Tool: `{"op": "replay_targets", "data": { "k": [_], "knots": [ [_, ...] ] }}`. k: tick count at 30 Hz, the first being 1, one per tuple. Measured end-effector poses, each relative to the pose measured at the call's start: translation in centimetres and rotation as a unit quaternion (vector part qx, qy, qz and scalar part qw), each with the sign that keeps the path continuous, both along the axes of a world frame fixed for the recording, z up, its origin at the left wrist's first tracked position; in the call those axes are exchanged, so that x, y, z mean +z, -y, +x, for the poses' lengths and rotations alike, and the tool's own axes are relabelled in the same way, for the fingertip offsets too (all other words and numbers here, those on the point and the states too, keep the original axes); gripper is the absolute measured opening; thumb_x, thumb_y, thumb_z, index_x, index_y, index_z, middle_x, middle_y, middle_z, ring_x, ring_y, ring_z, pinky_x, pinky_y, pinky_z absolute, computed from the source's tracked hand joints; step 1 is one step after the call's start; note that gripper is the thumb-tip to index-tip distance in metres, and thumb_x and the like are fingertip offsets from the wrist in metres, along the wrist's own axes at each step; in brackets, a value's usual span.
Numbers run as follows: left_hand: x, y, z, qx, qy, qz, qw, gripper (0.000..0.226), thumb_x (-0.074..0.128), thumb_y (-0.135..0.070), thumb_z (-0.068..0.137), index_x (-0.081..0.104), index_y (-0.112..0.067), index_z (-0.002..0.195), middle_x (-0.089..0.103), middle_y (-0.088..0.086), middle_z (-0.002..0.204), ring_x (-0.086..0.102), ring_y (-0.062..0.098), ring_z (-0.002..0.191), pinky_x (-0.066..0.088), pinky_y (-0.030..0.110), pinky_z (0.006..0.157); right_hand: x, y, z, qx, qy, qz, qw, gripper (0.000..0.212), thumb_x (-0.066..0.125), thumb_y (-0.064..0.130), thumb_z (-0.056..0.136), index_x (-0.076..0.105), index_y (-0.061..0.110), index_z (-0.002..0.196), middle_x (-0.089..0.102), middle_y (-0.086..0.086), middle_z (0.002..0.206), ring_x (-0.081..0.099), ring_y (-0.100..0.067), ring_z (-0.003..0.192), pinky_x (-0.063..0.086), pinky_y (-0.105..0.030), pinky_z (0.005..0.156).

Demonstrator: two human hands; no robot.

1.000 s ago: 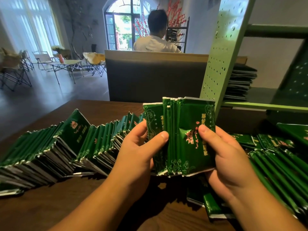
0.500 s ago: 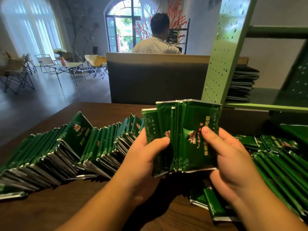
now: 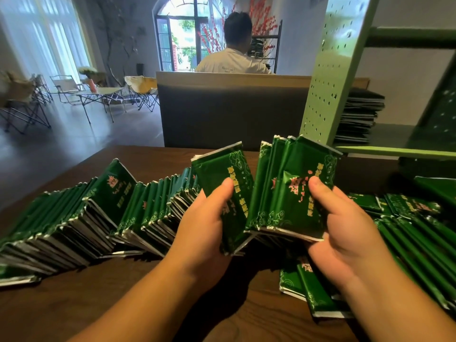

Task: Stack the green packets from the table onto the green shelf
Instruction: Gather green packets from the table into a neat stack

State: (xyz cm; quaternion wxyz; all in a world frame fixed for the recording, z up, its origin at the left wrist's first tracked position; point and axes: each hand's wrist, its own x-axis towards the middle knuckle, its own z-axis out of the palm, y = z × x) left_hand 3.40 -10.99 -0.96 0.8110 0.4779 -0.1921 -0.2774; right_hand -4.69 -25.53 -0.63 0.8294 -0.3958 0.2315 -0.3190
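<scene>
Stacking in progress: partly done.
Left hand (image 3: 209,225) and right hand (image 3: 345,230) each grip green packets (image 3: 291,191) above the worktop (image 3: 74,309); one stack (image 3: 357,114) sits on the green shelf (image 3: 394,153), long rows (image 3: 74,218) remain.

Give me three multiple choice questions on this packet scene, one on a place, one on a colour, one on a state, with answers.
1. Where does the stack of dark flat packets lie?
A. on the pale green perforated metal shelf
B. on a folding chair
C. on the floor

2. What colour is the wooden table?
A. white
B. dark brown
C. blue

3. What is the left hand doing?
A. resting flat on the table
B. pointing at the window
C. gripping a bundle of glossy green foil packets

Answers: 1 A, the stack sits on the shelf board. 2 B, brown grain shows. 3 C, thumb presses the bundle's front.
</scene>
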Motion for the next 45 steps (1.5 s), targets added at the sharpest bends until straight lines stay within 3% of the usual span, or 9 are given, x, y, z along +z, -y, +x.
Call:
{"op": "replay_targets", "data": {
  "k": [3,7,13,19,23,32,36,38,45],
  "knots": [
    [-0.4,0.0,-0.1,0.03,0.044,0.01,0.999,0.04,0.047,0.005,0.101,0.05,0.001,0.14,0.062,-0.046,0.084,0.049,-0.037,0.087,0.04,-0.004,0.077,0.4,-0.4,-0.2,-0.031,0.01,-0.006,0.999,0.095,0.085,0.027,0.065,0.043,0.01,0.148,0.064,-0.013,0.137,0.065,-0.03,0.119,0.047,-0.064,0.103],
    [-0.4,0.2,-0.5,0.082,0.191,0.071,0.976,0.024,0.051,-0.026,0.105,0.063,-0.027,0.126,0.074,-0.019,0.099,0.065,-0.018,0.092,0.05,0.011,0.076,0.5,-0.7,-0.4,-0.027,0.016,-0.094,0.995,0.017,0.069,0.017,0.085,0.068,0.013,0.101,0.079,-0.008,0.101,0.073,-0.027,0.106,0.048,-0.056,0.105],
    [-0.4,0.5,-0.9,0.058,0.187,0.063,0.979,0.019,0.046,-0.032,0.1,0.058,-0.043,0.109,0.071,-0.035,0.091,0.066,-0.017,0.087,0.048,0.003,0.064,0.4,-0.9,-0.6,0.017,0.019,-0.118,0.993,0.045,0.071,0.026,0.07,0.069,0.012,0.113,0.077,-0.011,0.108,0.07,-0.029,0.112,0.047,-0.058,0.106],
    [-0.8,0.5,-0.4,0.075,0.173,0.08,0.979,0.022,0.052,-0.055,0.096,0.058,-0.051,0.117,0.071,-0.03,0.112,0.065,-0.008,0.109,0.048,0.029,0.096,0.6,-0.5,-0.7,0.087,0.059,-0.055,0.993,0.051,0.065,0.023,0.074,0.064,0.01,0.123,0.077,-0.012,0.106,0.074,-0.029,0.103,0.059,-0.052,0.088],
    [-0.9,0.5,-0.3,0.078,0.162,0.076,0.981,0.055,0.059,-0.072,0.084,0.052,-0.05,0.134,0.064,-0.03,0.129,0.057,-0.005,0.125,0.041,0.038,0.112,0.7,-0.6,-1.0,0.142,0.086,-0.024,0.986,0.026,0.062,0.024,0.076,0.08,0.013,0.09,0.078,-0.013,0.097,0.077,-0.028,0.089,0.063,-0.049,0.071],
    [-1.2,0.6,-0.3,-0.006,0.103,0.034,0.994,0.047,0.062,-0.043,0.089,0.058,-0.027,0.134,0.072,0.003,0.126,0.068,0.025,0.118,0.051,0.055,0.102,0.4,-1.2,-0.9,0.263,0.113,0.055,0.957,0.073,0.087,0.021,0.059,0.067,-0.003,0.125,0.067,-0.028,0.125,0.071,-0.04,0.108,0.061,-0.05,0.074],
    [-1.4,0.5,-0.1,-0.078,-0.005,0.016,0.997,0.079,0.073,-0.063,0.076,0.061,-0.017,0.138,0.061,0.015,0.142,0.06,0.029,0.129,0.043,0.054,0.111,-0.2,-1.1,-0.7,0.293,0.103,0.073,0.948,0.092,0.099,0.021,0.05,0.063,0.0,0.132,0.063,-0.028,0.133,0.065,-0.043,0.117,0.057,-0.059,0.083],
    [-1.3,0.2,-0.2,-0.119,-0.015,-0.021,0.993,0.066,0.064,-0.063,0.072,0.075,-0.019,0.119,0.068,0.016,0.131,0.066,0.031,0.121,0.048,0.053,0.106,-0.3,-0.8,-0.6,0.278,0.097,0.079,0.952,0.098,0.101,0.021,0.046,0.062,0.001,0.134,0.061,-0.027,0.135,0.063,-0.043,0.12,0.055,-0.064,0.087],
    [-0.4,0.5,-0.1,-0.074,-0.093,-0.039,0.992,0.066,0.076,-0.03,0.073,0.062,-0.002,0.131,0.07,0.024,0.119,0.071,0.038,0.102,0.059,0.045,0.082,0.5,-0.7,-0.6,0.235,0.099,0.061,0.965,0.062,0.073,0.025,0.06,0.071,0.002,0.118,0.071,-0.024,0.119,0.073,-0.038,0.102,0.061,-0.055,0.07]
  ]
}}
